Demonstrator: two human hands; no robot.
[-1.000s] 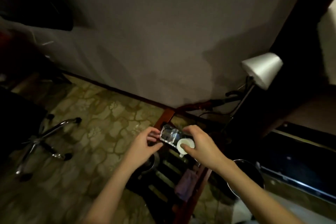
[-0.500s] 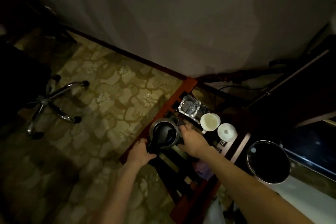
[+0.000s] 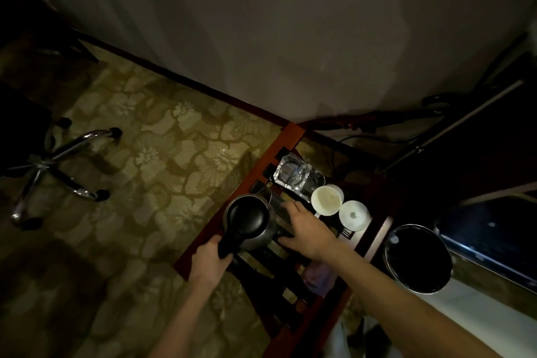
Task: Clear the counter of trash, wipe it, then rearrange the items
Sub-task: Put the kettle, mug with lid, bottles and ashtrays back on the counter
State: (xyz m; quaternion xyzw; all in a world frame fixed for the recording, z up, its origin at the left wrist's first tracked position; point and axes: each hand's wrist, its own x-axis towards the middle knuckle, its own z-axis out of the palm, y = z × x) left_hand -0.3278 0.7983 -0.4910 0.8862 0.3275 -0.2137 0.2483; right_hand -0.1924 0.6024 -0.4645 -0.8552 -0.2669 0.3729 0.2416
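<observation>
My left hand (image 3: 209, 259) now has its fingers clamped on the kettle (image 3: 248, 222) handle, the glass ashtray (image 3: 297, 177) set down. My right hand (image 3: 309, 231) rests open-fingered on the surface (image 3: 286, 139), so rearranging seems underway.

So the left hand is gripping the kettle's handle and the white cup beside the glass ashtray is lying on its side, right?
Not quite. The head view shows the white cup standing upright, its open mouth facing up, beside the glass ashtray. The rest holds: the left hand grips the kettle by its handle.
</observation>
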